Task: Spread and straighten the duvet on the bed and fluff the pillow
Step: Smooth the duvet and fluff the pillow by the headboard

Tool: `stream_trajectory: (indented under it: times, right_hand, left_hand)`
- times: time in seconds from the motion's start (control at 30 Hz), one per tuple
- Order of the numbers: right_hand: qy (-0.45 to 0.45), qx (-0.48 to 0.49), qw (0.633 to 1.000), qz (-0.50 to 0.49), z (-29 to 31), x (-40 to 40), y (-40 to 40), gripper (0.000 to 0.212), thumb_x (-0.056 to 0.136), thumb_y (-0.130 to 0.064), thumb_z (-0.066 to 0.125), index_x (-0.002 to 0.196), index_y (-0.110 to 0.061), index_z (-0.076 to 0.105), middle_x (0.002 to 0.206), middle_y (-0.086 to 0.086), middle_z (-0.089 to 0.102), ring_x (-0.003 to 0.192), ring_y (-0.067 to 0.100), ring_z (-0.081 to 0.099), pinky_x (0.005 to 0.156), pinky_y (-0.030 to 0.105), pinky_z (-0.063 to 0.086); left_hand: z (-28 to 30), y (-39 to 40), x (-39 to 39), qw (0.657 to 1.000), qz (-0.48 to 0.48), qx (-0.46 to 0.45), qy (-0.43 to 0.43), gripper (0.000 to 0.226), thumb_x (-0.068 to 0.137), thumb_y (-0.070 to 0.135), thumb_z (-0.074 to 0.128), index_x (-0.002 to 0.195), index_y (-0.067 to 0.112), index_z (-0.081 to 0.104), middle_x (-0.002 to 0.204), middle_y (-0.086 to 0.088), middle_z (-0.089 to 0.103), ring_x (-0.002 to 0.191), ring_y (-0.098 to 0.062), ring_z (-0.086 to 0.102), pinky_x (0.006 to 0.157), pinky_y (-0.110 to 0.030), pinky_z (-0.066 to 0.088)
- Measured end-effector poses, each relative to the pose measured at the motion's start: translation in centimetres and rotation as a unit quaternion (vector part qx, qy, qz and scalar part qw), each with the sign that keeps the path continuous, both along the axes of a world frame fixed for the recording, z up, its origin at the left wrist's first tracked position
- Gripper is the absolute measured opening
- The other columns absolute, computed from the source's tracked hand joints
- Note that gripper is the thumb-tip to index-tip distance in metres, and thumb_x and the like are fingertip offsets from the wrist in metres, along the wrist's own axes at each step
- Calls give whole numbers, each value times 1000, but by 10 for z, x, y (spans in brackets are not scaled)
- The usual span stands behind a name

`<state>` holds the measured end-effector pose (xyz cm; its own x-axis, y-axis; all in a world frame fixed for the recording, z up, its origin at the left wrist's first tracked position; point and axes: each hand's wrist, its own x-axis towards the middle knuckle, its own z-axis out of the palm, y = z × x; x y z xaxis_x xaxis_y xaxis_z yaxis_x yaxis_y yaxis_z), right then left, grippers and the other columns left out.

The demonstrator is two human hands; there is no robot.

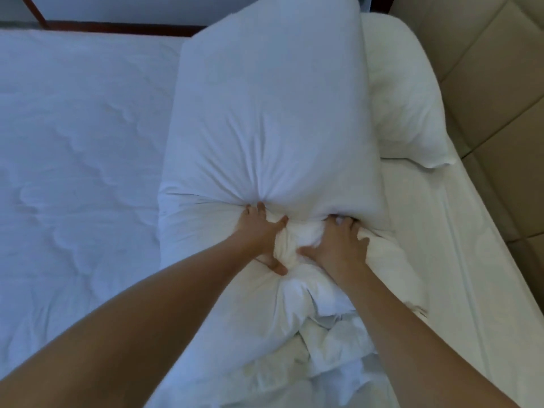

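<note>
A large white pillow (265, 113) stands across the middle of the view, its near end bunched and creased. My left hand (262, 234) grips the bunched fabric at that near end, fingers dug in and thumb underneath. My right hand (338, 245) is closed on the same gathered fabric just to the right. The white duvet (73, 172) lies spread over the bed on the left, with shallow wrinkles. Crumpled white bedding (323, 348) sits below my hands.
A second white pillow (406, 113) lies to the right, against the padded beige headboard (494, 98). The white bed sheet (459, 275) shows at the right. A dark wooden frame (123, 25) runs along the far edge.
</note>
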<state>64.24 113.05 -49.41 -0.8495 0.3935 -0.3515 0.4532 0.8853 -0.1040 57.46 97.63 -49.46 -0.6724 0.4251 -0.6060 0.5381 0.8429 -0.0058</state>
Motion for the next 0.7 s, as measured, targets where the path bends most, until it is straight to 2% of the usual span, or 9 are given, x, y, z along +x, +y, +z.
stream_trajectory:
  times: [0.07, 0.13, 0.2, 0.23, 0.3, 0.37, 0.43, 0.53, 0.7]
  right_hand:
    - [105, 37, 993, 30, 22, -10, -7, 80, 83, -64, 60, 135, -6, 40, 135, 18, 42, 127, 35, 39, 96, 45, 43]
    - [195, 75, 976, 66, 42, -27, -8, 74, 85, -60, 59, 134, -7, 41, 131, 18, 45, 122, 35, 42, 91, 43, 45]
    - [274, 82, 953, 105, 60, -55, -7, 73, 83, -61, 59, 138, -16, 41, 137, 16, 42, 126, 36, 39, 94, 48, 42]
    - [281, 77, 949, 119, 69, -73, -8, 72, 84, -63, 55, 141, -22, 40, 143, 15, 39, 133, 37, 35, 100, 53, 37]
    - [221, 21, 970, 102, 82, -113, -10, 72, 86, -69, 47, 148, -36, 29, 159, 14, 18, 147, 39, 13, 110, 66, 17]
    - [125, -45, 990, 56, 88, -149, -5, 88, 79, -77, 49, 151, -47, 8, 164, 10, -8, 149, 42, -8, 109, 74, 5]
    - [52, -50, 996, 43, 87, -177, 3, 114, 66, -81, 62, 149, -51, -10, 162, 6, -21, 147, 44, -14, 104, 79, 5]
    - [-9, -42, 998, 41, 71, -204, 18, 137, 55, -80, 72, 145, -50, -27, 159, 7, -29, 146, 47, -15, 100, 83, 9]
    - [-50, -53, 997, 30, 17, -232, 51, 146, 43, -87, 71, 135, -54, -38, 157, 10, -34, 145, 49, -15, 100, 83, 6]
  left_hand:
    - [26, -13, -15, 998, 3, 64, 13, 103, 66, 68, 74, 151, 29, 29, 150, -12, 40, 138, -30, 38, 110, -39, 31]
    - [54, -28, -39, 986, 45, 151, 58, 72, 80, 54, 70, 141, 26, 44, 141, -5, 52, 130, -24, 47, 104, -38, 36]
    - [79, -44, -69, 960, 88, 220, 149, 57, 84, 44, 69, 133, 22, 49, 132, -7, 57, 123, -27, 52, 98, -40, 39]
    - [89, -51, -86, 947, 102, 236, 194, 60, 81, 42, 72, 132, 21, 48, 130, -10, 55, 120, -30, 52, 96, -43, 40]
    - [103, -65, -120, 942, 125, 222, 216, 86, 71, 43, 81, 141, 25, 36, 135, -15, 44, 123, -37, 47, 97, -51, 41]
    - [106, -75, -152, 959, 153, 167, 168, 117, 59, 52, 87, 151, 33, 17, 148, -17, 27, 132, -42, 35, 102, -59, 36]
    - [95, -75, -177, 969, 174, 125, 121, 140, 50, 59, 88, 153, 41, -6, 159, -17, 2, 143, -45, 15, 108, -63, 25]
    - [68, -55, -202, 979, 158, 90, 90, 151, 46, 63, 87, 147, 46, -24, 158, -16, -27, 144, -49, -14, 106, -75, 13]
    - [18, -27, -237, 990, 113, 52, 73, 152, 38, 75, 81, 143, 50, -26, 155, -12, -36, 138, -53, -26, 96, -85, 6]
